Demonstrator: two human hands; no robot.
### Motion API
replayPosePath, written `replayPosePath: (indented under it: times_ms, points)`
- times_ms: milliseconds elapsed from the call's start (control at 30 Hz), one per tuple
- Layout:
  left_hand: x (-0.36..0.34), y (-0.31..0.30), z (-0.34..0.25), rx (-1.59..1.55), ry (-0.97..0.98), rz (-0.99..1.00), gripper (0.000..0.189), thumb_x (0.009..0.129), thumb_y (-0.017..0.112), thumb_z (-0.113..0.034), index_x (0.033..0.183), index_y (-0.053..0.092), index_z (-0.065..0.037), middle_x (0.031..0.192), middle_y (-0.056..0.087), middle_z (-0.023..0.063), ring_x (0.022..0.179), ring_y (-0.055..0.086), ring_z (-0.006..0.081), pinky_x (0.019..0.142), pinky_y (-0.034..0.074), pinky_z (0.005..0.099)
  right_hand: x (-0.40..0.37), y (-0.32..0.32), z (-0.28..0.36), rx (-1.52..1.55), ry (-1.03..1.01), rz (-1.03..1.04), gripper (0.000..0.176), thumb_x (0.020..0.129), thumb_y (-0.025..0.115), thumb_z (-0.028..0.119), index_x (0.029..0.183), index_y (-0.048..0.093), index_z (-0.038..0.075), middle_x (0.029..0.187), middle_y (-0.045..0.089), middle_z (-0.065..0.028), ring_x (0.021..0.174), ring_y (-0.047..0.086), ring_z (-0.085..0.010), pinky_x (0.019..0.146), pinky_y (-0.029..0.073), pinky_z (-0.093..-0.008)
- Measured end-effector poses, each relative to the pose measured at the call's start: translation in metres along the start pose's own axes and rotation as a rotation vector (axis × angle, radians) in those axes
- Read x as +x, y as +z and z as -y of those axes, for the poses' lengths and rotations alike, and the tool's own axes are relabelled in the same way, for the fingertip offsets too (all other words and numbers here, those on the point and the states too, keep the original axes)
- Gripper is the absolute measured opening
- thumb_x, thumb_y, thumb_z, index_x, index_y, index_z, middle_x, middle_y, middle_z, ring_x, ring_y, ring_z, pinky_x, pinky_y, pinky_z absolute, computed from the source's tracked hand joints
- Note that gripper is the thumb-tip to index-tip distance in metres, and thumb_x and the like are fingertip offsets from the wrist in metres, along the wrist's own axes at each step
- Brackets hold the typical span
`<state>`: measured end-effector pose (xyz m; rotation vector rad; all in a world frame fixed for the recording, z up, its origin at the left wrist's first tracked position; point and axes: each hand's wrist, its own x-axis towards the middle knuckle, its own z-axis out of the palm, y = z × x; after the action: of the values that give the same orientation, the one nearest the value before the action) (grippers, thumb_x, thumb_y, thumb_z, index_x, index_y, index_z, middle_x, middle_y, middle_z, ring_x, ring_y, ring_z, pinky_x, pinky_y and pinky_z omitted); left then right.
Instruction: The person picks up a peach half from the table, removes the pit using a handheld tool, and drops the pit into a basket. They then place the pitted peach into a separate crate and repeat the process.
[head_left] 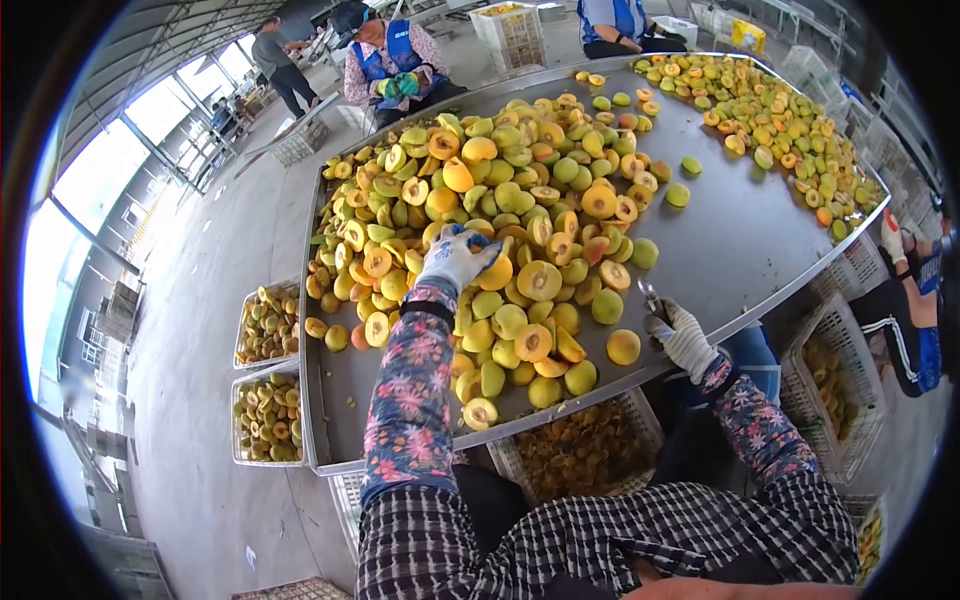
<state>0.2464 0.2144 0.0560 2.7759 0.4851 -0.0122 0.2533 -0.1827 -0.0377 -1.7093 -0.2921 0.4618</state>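
Note:
A heap of yellow-green peaches (507, 320), many cut in half, covers much of the metal table (735, 225). My left hand (457, 257), in a white glove with blue on the fingers, reaches onto the heap. Its fingers are apart and touch the fruit; I see nothing held in them, though the fingertips are partly hidden. At the table's near edge my right hand (683, 340), in a dirty whitish glove, is closed around a small metal tool with a rounded, loop-like end (648, 289). A single peach (623, 347) lies left of it.
Below the near edge stands a crate of brownish pieces (580, 450). Crates of fruit (268, 418) line the left side; another crate (835, 385) stands right. A second heap (790, 140) lies at the far right. A seated co-worker (400, 60) is across the table; others sit around.

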Motion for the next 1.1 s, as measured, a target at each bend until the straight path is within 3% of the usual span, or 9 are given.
replayPosePath:
  times_ms: [167, 300, 400, 467, 533, 667, 867, 900, 1100]
  points:
    - [-0.037, -0.004, 0.015, 0.119, 0.038, 0.029, 0.047, 0.089, 0.057, -0.052, 0.121, 0.064, -0.018, 0.139, 0.047, 0.0133, 0.125, 0.047, 0.0376, 0.107, 0.038, 0.0448, 0.001, -0.003, -0.011, 0.041, -0.036, 0.004, 0.026, 0.091, 0.057, 0.007, 0.117, 0.054, 0.003, 0.088, 0.056, -0.0001, 0.072, 0.05, -0.0073, 0.062, 0.047, -0.0236]
    - [-0.009, 0.025, 0.081, 0.391, 0.452, 0.304, 0.03, 0.093, 0.056, -0.032, 0.12, 0.065, -0.023, 0.121, 0.063, 0.001, 0.111, 0.058, 0.0309, 0.098, 0.046, 0.0394, -0.003, -0.001, -0.009, -0.011, -0.087, -0.032, 0.027, 0.09, 0.057, 0.004, 0.117, 0.054, 0.002, 0.09, 0.057, 0.0002, 0.074, 0.05, -0.0068, 0.065, 0.046, -0.0232]
    - [0.006, -0.003, 0.071, 0.055, 0.142, 0.319, 0.031, 0.092, 0.058, -0.033, 0.117, 0.067, -0.016, 0.105, 0.07, 0.0058, 0.094, 0.066, 0.0258, 0.088, 0.052, 0.0342, -0.008, 0.003, 0.001, -0.003, -0.071, -0.048, 0.027, 0.091, 0.057, 0.005, 0.117, 0.054, 0.001, 0.09, 0.058, -0.0006, 0.076, 0.051, -0.0072, 0.065, 0.046, -0.0238]
    - [0.004, -0.041, 0.024, -0.377, -0.03, 0.108, 0.039, 0.088, 0.066, -0.032, 0.115, 0.066, -0.004, 0.097, 0.072, 0.0082, 0.084, 0.066, 0.0159, 0.08, 0.052, 0.0291, -0.009, 0.003, 0.002, -0.025, -0.073, -0.067, 0.027, 0.091, 0.058, 0.005, 0.117, 0.054, 0.001, 0.09, 0.059, -0.0011, 0.077, 0.052, -0.0074, 0.066, 0.046, -0.0241]
    - [0.057, -0.028, 0.038, -0.303, 0.093, -0.272, 0.043, 0.087, 0.068, -0.031, 0.12, 0.063, -0.003, 0.091, 0.072, 0.0084, 0.081, 0.064, 0.015, 0.079, 0.051, 0.028, -0.011, 0.003, 0.008, -0.016, -0.013, -0.063, 0.029, 0.09, 0.059, 0.005, 0.118, 0.053, -0.001, 0.092, 0.059, -0.0022, 0.08, 0.053, -0.0074, 0.07, 0.046, -0.0244]
    - [0.114, -0.032, 0.017, -0.182, 0.086, -0.403, 0.075, 0.082, 0.07, -0.045, 0.141, 0.044, -0.007, 0.146, 0.039, 0.022, 0.132, 0.041, 0.0361, 0.109, 0.036, 0.0429, -0.01, 0.004, -0.004, 0.085, -0.071, -0.07, 0.03, 0.089, 0.06, 0.003, 0.118, 0.053, -0.001, 0.093, 0.06, -0.0023, 0.085, 0.053, -0.0077, 0.075, 0.046, -0.0244]
    - [0.177, -0.032, -0.011, -0.016, 0.179, -0.257, 0.08, 0.081, 0.07, -0.047, 0.146, 0.038, -0.015, 0.148, 0.039, 0.0171, 0.136, 0.039, 0.0325, 0.111, 0.034, 0.042, -0.012, 0.001, -0.005, 0.035, -0.1, -0.078, 0.032, 0.088, 0.061, 0.005, 0.118, 0.053, 0.0, 0.093, 0.06, -0.0032, 0.084, 0.054, -0.008, 0.076, 0.047, -0.0255]
    - [0.185, -0.025, -0.012, 0.076, 0.224, -0.308, 0.081, 0.08, 0.071, -0.05, 0.144, 0.04, -0.01, 0.14, 0.047, 0.0226, 0.127, 0.049, 0.0359, 0.106, 0.039, 0.0399, -0.011, 0.001, -0.006, 0.01, -0.143, -0.077, 0.035, 0.089, 0.061, 0.006, 0.123, 0.051, 0.003, 0.087, 0.054, 0.0028, 0.071, 0.051, -0.0036, 0.064, 0.046, -0.0208]
    - [0.201, -0.021, -0.021, -0.004, -0.011, -0.071, 0.08, 0.08, 0.07, -0.051, 0.145, 0.038, -0.018, 0.131, 0.057, 0.0193, 0.121, 0.055, 0.0336, 0.102, 0.043, 0.0407, -0.01, 0.0, -0.014, 0.017, -0.124, -0.07, 0.037, 0.088, 0.061, 0.005, 0.124, 0.051, 0.003, 0.087, 0.054, 0.0032, 0.072, 0.051, -0.0041, 0.065, 0.046, -0.0205]
